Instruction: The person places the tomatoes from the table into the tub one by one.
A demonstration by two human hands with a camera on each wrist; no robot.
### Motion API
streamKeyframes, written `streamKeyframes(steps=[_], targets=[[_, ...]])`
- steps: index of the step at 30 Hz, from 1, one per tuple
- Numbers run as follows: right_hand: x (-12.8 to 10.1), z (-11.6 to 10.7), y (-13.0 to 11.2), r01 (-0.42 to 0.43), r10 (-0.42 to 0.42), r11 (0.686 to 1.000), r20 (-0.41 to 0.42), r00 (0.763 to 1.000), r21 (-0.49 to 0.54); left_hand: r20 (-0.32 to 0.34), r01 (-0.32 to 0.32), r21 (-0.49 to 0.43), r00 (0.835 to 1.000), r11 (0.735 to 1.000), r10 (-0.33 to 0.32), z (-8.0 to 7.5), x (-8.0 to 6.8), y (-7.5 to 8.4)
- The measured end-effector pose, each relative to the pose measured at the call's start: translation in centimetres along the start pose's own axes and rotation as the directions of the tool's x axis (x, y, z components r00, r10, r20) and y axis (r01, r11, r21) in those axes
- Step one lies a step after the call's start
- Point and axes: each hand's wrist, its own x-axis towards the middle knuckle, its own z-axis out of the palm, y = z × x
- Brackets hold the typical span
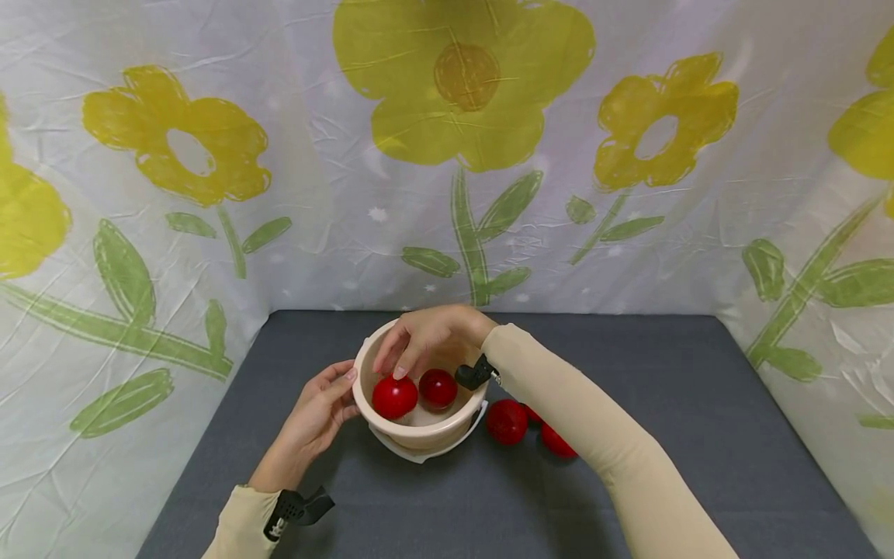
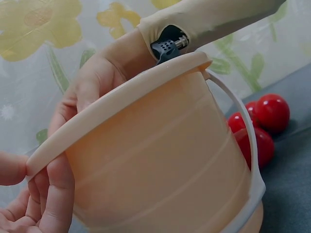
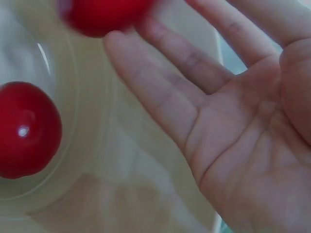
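Right hand [image 1: 426,338] inside cream bucket [image 1: 419,428], relaxed fingertips touching a red ball [image 1: 394,397], grip released, left hand [image 1: 317,411] grasping the bucket rim

Bucket [image 1: 419,423] mouth is mostly taken: my right hand [image 1: 426,338] reaches down into it from the far rim, fingertips at the nearer red ball [image 1: 394,397], with a second ball [image 1: 438,388] just beside it. Little room is left inside for another hand. My left hand [image 1: 317,411] holds the bucket's left rim, blocking that side. To the bucket's right, three loose balls [image 1: 507,421] lie close together on the bench [image 1: 698,435], partly under my right forearm. Front, far-right and left stretches of bench are open. The flowered curtain [image 1: 447,155] walls in the back and both sides.
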Motion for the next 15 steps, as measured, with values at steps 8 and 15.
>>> streamKeyframes(steps=[8,15], targets=[[-0.29,0.16,-0.32,0.002,-0.001,0.999,-0.007,1.0,0.049,0.003,-0.005,-0.001,1.0,1.0,0.005,0.07,-0.01,-0.02],[-0.29,0.21,-0.17,0.01,-0.011,0.998,0.003,1.0,0.056,0.004,-0.006,-0.002,1.0,1.0,0.006,0.08,0.02,0.0]])
